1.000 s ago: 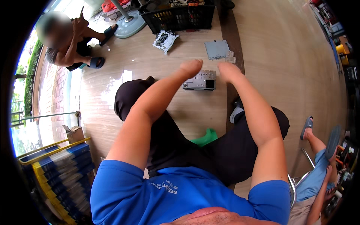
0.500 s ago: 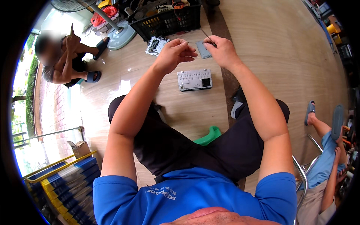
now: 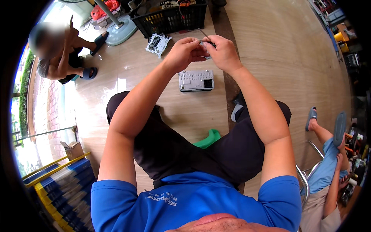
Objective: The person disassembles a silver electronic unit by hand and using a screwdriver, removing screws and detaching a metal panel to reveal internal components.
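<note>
My right hand [image 3: 224,53] is closed round what looks like a screwdriver [image 3: 205,35], its thin shaft pointing up and away to the left. My left hand [image 3: 183,53] meets it, thumb and fingers pinched together at the right hand's fingertips. Whatever small piece lies in that pinch is too hidden to name. Below the hands, on the floor, rests a silver metal box [image 3: 196,80] with slots and a black square socket, like a car stereo unit. A silver bracket-like frame [image 3: 157,44] with cut-outs lies farther off to the left.
A black plastic crate [image 3: 169,22] full of tools stands at the far side. Left of it is a fan's round base [image 3: 121,33], near a seated person [image 3: 58,62]. Another person [image 3: 322,181] sits at right. Something green [image 3: 208,139] shows between my legs.
My hands have come together; before, they were apart with the left fingers loosely curled. The right hand has shifted slightly left with the screwdriver. The grey plate behind is now mostly covered.
</note>
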`<action>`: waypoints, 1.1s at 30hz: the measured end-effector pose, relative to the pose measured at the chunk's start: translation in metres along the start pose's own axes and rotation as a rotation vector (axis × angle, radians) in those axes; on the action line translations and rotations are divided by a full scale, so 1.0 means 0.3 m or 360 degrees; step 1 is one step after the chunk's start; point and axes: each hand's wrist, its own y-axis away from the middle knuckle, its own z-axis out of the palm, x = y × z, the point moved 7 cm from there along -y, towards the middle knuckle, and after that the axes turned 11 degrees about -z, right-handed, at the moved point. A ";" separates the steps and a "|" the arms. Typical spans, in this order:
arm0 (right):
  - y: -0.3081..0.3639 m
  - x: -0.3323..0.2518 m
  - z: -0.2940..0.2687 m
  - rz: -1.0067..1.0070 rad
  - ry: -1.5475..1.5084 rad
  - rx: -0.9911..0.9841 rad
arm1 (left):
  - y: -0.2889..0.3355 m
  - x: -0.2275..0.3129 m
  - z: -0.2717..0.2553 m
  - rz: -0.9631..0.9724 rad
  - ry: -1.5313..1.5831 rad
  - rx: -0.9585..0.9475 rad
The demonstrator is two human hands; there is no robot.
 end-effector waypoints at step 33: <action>0.040 0.045 0.071 -0.0246 0.0491 -0.0233 | -0.021 -0.029 -0.046 0.0008 -0.0740 0.0643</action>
